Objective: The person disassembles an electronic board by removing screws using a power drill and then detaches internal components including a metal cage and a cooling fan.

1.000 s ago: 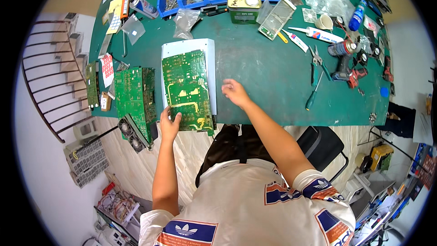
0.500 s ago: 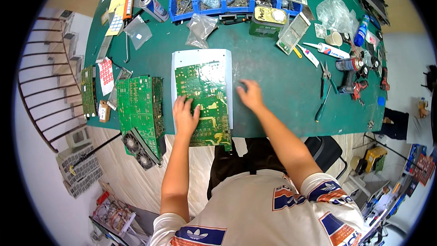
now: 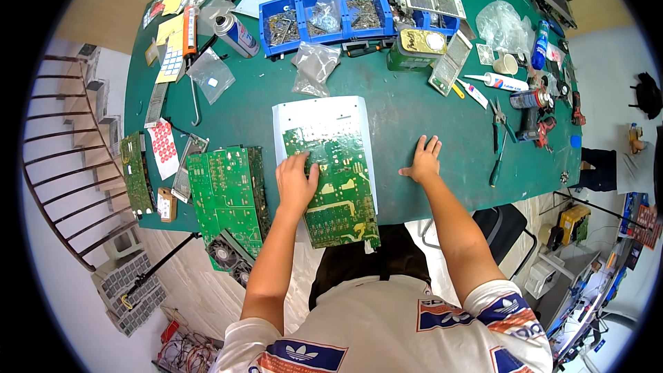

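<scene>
A green circuit board (image 3: 338, 197) lies on a pale, flat sheet or panel (image 3: 319, 112) at the near edge of the table, its lower end reaching past the edge. My left hand (image 3: 297, 183) rests on the board's left side, fingers stretched out and grasping nothing. To the right of the board, my right hand (image 3: 423, 161) is on or just above the green mat with its fingers spread; it holds nothing. A second green board assembly (image 3: 224, 190) with two black fans (image 3: 231, 252) stands left of my left forearm.
Blue bins (image 3: 321, 17) of small hardware line the far side, with a green tin (image 3: 416, 50) before them. Pliers (image 3: 498, 124), a screwdriver (image 3: 496, 169) and a white glue tube (image 3: 506, 82) lie to the right. A spray can (image 3: 237, 36) is at far left. Another person (image 3: 634, 166) stands at right.
My right hand has moved rightward, farther from the board, and its fingers have spread. My left hand stays on the board's left side. The whole view has shifted slightly.
</scene>
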`<state>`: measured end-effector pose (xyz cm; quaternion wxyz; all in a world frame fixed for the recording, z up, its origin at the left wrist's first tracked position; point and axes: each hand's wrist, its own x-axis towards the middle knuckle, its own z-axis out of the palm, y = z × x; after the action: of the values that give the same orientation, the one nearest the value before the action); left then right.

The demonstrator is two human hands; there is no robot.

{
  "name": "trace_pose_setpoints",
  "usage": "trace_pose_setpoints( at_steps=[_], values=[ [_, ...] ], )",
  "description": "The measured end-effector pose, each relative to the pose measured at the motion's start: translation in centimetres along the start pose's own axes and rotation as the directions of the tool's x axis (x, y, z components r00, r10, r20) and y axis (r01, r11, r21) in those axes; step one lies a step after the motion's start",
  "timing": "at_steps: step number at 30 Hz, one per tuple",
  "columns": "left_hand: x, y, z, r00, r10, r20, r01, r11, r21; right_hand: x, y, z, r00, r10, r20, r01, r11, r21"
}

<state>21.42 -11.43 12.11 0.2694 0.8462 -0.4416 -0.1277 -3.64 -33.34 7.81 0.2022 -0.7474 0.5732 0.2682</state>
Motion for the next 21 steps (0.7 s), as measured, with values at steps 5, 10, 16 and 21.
trace_pose_setpoints(
  at_steps=[5, 10, 16, 21],
  values=[
    [11.2, -2.7, 1.5, 0.990, -0.140, 0.002, 0.135, 0.953, -0.270, 0.0, 0.5, -0.1, 1.000, 0.024, -0.017, -0.024, 1.000, 0.004],
    [22.3, -9.8, 4.9, 0.981, -0.190, -0.025, 0.163, 0.896, -0.414, 0.2, -1.0, 0.0, 1.000, -0.008, -0.014, 0.008, 1.000, -0.004],
    [24.1, -8.7, 7.6, 0.937, -0.287, 0.198, 0.318, 0.937, -0.145, 0.1, 0.5, 0.0, 0.999, 0.026, -0.028, -0.026, 1.000, -0.007],
    [23.1, -11.4, 5.3, 0.887, -0.199, 0.417, 0.444, 0.615, -0.651, 0.1, -0.3, 0.2, 0.999, -0.010, -0.051, 0.009, 1.000, -0.025]
  ],
)
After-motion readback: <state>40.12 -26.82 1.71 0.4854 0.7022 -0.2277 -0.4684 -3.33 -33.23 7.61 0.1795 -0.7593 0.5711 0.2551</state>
